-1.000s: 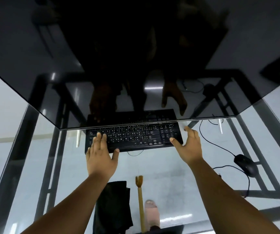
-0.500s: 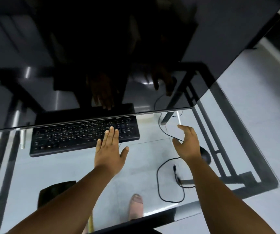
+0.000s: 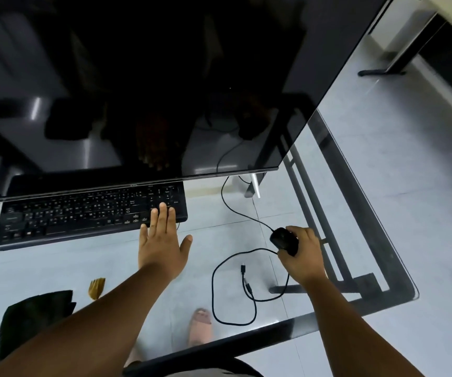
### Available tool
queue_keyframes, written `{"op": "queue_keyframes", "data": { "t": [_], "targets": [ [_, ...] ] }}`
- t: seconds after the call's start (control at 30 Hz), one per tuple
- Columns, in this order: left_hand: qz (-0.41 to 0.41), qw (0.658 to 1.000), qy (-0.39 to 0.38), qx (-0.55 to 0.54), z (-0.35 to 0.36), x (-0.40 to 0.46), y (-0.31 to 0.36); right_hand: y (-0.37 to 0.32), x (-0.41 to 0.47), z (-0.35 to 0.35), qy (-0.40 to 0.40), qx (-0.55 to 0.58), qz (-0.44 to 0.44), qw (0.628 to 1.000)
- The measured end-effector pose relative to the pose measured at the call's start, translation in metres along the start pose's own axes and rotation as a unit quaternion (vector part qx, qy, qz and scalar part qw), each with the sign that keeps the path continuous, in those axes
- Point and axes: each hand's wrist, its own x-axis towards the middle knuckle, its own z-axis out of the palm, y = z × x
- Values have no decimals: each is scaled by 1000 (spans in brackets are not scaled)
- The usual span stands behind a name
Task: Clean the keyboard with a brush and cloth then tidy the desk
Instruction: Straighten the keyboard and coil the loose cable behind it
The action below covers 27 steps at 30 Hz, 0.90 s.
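Note:
A black keyboard (image 3: 83, 213) lies on the glass desk (image 3: 233, 235), half under the dark monitor (image 3: 165, 91). My left hand (image 3: 162, 240) lies flat and open, its fingertips on the keyboard's right end. My right hand (image 3: 302, 254) is closed around a black mouse (image 3: 283, 239) at the right of the desk. The mouse's cable (image 3: 219, 295) loops loosely in front of it. A dark cloth (image 3: 34, 314) lies at the near left. Beside it shows the bristle end of a wooden brush (image 3: 97, 287), the rest hidden by my left arm.
The desk's dark metal frame (image 3: 355, 240) runs under the glass on the right. The near edge (image 3: 246, 338) is close to my body, and a foot in a sandal (image 3: 200, 325) shows through the glass. Another desk leg (image 3: 388, 69) stands far right.
My view has swung right. My right hand moved from the keyboard's right end to the mouse and closed on it. My left hand slid to the keyboard's right end.

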Motion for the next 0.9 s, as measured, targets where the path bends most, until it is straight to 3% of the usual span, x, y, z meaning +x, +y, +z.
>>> {"op": "queue_keyframes", "data": {
  "t": [0.17,0.33,0.9],
  "targets": [
    [-11,1000,17,-5,-4,11,-6,-29,18,14,37,117,26,992],
    [-24,999,21,-4,-9,21,-14,-73,49,37,39,153,38,987],
    [-31,999,5,-18,-14,23,-36,-122,88,71,66,61,62,994]
  ]
}}
